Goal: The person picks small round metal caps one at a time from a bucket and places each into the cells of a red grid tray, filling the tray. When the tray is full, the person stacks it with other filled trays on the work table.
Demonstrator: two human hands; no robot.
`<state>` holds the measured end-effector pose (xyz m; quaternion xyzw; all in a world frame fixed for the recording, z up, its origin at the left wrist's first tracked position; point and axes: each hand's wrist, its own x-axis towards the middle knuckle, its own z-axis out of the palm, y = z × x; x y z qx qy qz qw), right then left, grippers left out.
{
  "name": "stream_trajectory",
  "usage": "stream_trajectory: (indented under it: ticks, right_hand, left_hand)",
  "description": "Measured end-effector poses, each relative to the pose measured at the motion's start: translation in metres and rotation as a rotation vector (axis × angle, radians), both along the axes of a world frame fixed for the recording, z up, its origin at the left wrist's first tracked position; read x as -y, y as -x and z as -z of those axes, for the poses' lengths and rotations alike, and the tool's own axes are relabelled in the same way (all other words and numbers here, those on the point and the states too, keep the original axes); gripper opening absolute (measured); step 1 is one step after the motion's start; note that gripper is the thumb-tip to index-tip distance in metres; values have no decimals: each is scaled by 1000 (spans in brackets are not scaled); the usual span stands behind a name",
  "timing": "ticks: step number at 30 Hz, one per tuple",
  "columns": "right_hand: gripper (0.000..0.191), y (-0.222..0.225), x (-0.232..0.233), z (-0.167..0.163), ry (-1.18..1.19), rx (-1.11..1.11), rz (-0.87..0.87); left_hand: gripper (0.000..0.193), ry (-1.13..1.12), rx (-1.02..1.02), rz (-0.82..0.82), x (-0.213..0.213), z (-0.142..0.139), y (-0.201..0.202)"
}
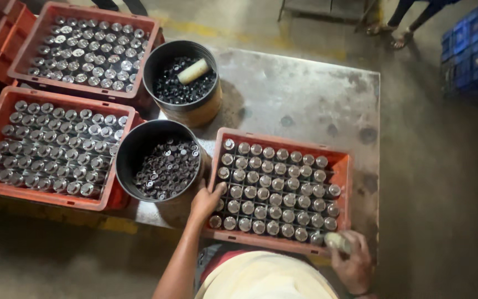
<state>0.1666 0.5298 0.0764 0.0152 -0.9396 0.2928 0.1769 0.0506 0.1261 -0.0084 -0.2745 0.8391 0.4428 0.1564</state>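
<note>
Crates of shiny metal cylinders crowd the grey worktop (305, 88). Left hand (206, 200) rests with curled fingers on the left rim of the near orange crate (343, 182), touching the cylinders there. Right hand (352, 260) is closed around a pale cylindrical tool (337, 241) at the crate's near right corner. Just beside the left hand stands a black bucket (134, 149) of small dark parts; a second bucket (195, 111) stands behind it.

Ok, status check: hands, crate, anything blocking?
Left hand on near crate rim. Right hand gripping pale cylinder at crate corner. Crate full of metal cylinders. Nothing blocking.
</note>
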Motion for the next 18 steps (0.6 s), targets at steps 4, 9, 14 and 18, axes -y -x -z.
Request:
stream_trajectory:
  ticks: [4,9,14,18]
  right_hand:
    - [41,-2,9,-13,93,-102,-14]
    - [43,4,16,-27,-32,86,25]
    - [40,5,9,-37,28,-133,-107]
    - [42,3,10,-38,-17,97,-67]
  left_hand:
    - [104,-19,81,-15,1,-2,-1]
    - [104,21,52,-14,4,5,-3]
    - [98,36,16,19,12,15,-6]
    - [99,67,0,29,14,7,-11]
